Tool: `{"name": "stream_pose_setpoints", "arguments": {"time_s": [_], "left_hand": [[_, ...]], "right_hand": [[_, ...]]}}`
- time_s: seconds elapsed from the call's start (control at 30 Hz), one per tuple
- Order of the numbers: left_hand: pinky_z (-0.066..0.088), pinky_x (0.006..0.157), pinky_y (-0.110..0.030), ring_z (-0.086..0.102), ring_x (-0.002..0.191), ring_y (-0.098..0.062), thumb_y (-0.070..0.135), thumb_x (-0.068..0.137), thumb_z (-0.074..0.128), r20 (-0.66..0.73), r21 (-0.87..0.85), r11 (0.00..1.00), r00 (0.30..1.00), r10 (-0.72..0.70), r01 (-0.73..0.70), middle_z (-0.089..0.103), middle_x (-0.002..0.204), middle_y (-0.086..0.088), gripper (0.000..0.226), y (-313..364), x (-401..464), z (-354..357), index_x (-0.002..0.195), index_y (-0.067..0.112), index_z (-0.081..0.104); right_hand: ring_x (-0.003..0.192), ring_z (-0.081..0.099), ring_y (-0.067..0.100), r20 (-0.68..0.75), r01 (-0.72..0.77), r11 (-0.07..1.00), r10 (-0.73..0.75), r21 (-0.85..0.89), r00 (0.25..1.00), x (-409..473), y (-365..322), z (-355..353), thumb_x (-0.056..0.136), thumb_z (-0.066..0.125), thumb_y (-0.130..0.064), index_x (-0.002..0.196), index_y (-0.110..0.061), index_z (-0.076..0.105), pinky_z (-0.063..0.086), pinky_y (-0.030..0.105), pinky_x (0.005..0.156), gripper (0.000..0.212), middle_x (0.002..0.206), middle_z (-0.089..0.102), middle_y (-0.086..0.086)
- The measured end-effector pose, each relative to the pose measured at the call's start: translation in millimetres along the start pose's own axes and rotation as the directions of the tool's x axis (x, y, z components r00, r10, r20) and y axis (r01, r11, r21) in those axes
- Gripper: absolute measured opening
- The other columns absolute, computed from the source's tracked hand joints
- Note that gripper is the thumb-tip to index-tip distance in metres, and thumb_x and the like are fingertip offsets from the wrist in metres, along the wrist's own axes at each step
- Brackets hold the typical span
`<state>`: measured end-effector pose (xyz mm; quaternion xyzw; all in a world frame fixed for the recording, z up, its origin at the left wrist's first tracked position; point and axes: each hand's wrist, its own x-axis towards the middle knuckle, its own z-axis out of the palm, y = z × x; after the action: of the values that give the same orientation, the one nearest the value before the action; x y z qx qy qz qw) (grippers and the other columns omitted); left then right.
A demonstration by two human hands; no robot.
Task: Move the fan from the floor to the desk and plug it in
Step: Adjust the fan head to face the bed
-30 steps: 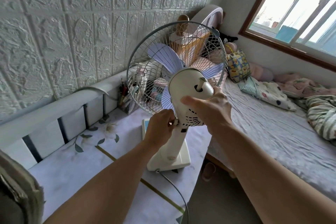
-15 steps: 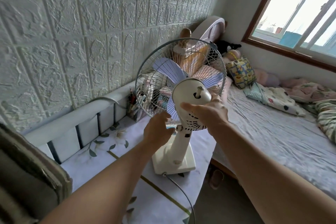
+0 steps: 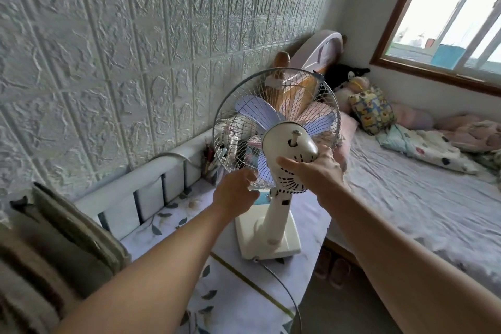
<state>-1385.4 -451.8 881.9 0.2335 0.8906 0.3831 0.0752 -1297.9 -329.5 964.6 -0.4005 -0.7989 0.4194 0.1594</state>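
Note:
A cream table fan [image 3: 273, 219] with pale purple blades and a wire cage stands upright on the desk [image 3: 233, 293], which has a leaf-patterned cover. My right hand [image 3: 314, 171] grips the round motor housing from the right side. My left hand [image 3: 234, 192] is at the lower left rim of the cage, fingers curled against the wires. The fan's grey cord [image 3: 282, 287] runs from the base toward the desk's near edge and drops out of sight; its plug is not in view.
A white rail [image 3: 141, 184] lines the desk's back along the textured wall, with a pen holder [image 3: 212, 163] in the corner. Folded fabric [image 3: 54, 252] lies at the near left. A bed [image 3: 423, 198] with pillows and toys adjoins on the right; slippers [image 3: 332, 268] sit on the floor between.
The view has pulled back and tilted, so the fan appears farther off. My left hand moved from the fan's neck up to the cage rim. The right hand stays on the motor housing.

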Motion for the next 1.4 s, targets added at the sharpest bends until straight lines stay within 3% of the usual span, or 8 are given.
{"name": "stream_pose_setpoints", "arguments": {"time_s": [0.13,0.43,0.57,0.73,0.9,1.07,1.23,1.4], "left_hand": [[0.047,0.087,-0.030,0.060,0.103,-0.018,0.018,0.082,0.065,0.006,0.028,1.000,1.000,0.005,-0.005,0.064,0.110,0.002,0.028,6,-12,-2,0.110,0.019,0.060],[0.041,0.082,-0.024,0.059,0.105,-0.017,0.020,0.082,0.063,0.022,0.042,0.999,1.000,-0.019,0.019,0.065,0.115,0.001,0.030,20,-32,-4,0.112,0.020,0.059],[0.045,0.090,-0.031,0.057,0.113,-0.021,0.022,0.084,0.063,0.052,0.063,0.997,0.998,-0.036,0.033,0.063,0.121,-0.001,0.035,22,-35,2,0.118,0.018,0.055],[0.046,0.087,-0.031,0.059,0.109,-0.025,0.022,0.081,0.066,0.096,0.009,0.987,0.983,-0.159,0.159,0.063,0.120,-0.008,0.045,21,-42,21,0.122,0.014,0.051],[0.046,0.090,-0.032,0.060,0.108,-0.025,0.024,0.079,0.069,0.054,0.004,0.968,0.967,-0.251,0.251,0.063,0.123,-0.008,0.056,25,-38,42,0.129,0.017,0.045],[0.048,0.095,-0.035,0.058,0.112,-0.026,0.032,0.076,0.073,-0.012,-0.022,0.904,0.904,-0.428,0.428,0.062,0.122,-0.007,0.061,38,-38,78,0.128,0.016,0.046],[0.045,0.103,-0.039,0.053,0.121,-0.024,0.038,0.077,0.073,-0.097,-0.094,0.845,0.840,-0.534,0.526,0.055,0.133,-0.006,0.067,50,-30,121,0.132,0.017,0.041],[0.043,0.099,-0.034,0.053,0.123,-0.026,0.043,0.076,0.072,-0.207,-0.102,0.785,0.759,-0.617,0.611,0.054,0.136,-0.006,0.069,55,-12,151,0.132,0.016,0.043]], "right_hand": [[0.115,0.052,0.031,-0.008,-0.003,0.999,0.003,0.042,1.000,-10,7,-14,0.053,0.082,-0.056,0.127,-0.016,0.040,0.047,0.046,0.099,0.094,0.123,0.054,0.013],[0.129,0.041,0.030,0.015,0.011,1.000,-0.011,-0.007,1.000,-36,19,-39,0.067,0.077,-0.054,0.139,-0.012,0.036,0.039,0.037,0.100,0.092,0.138,0.045,0.014],[0.133,0.039,0.031,0.049,0.021,1.000,-0.020,-0.006,0.999,-37,33,-40,0.068,0.076,-0.053,0.145,-0.020,0.027,0.037,0.039,0.106,0.097,0.144,0.041,0.013],[0.141,0.028,0.031,0.164,0.012,0.997,0.001,-0.075,0.987,-18,67,-43,0.073,0.073,-0.045,0.150,-0.024,0.018,0.030,0.043,0.113,0.097,0.153,0.031,0.011],[0.143,0.021,0.034,0.303,0.039,0.991,0.002,-0.129,0.953,22,97,-42,0.077,0.073,-0.030,0.147,-0.023,0.026,0.027,0.044,0.114,0.085,0.153,0.026,0.015],[0.131,0.039,0.035,0.442,0.151,0.965,-0.042,-0.215,0.896,69,129,-30,0.075,0.070,-0.029,0.147,-0.026,0.027,0.039,0.048,0.106,0.084,0.145,0.035,0.014],[0.125,0.043,0.035,0.609,0.347,0.884,-0.093,-0.313,0.788,109,166,-4,0.084,0.059,-0.016,0.147,-0.026,0.025,0.041,0.048,0.104,0.072,0.142,0.037,0.015],[0.126,0.041,0.038,0.675,0.407,0.867,-0.118,-0.288,0.729,138,194,33,0.088,0.050,-0.011,0.146,-0.024,0.026,0.040,0.047,0.104,0.064,0.134,0.045,0.022]]}}
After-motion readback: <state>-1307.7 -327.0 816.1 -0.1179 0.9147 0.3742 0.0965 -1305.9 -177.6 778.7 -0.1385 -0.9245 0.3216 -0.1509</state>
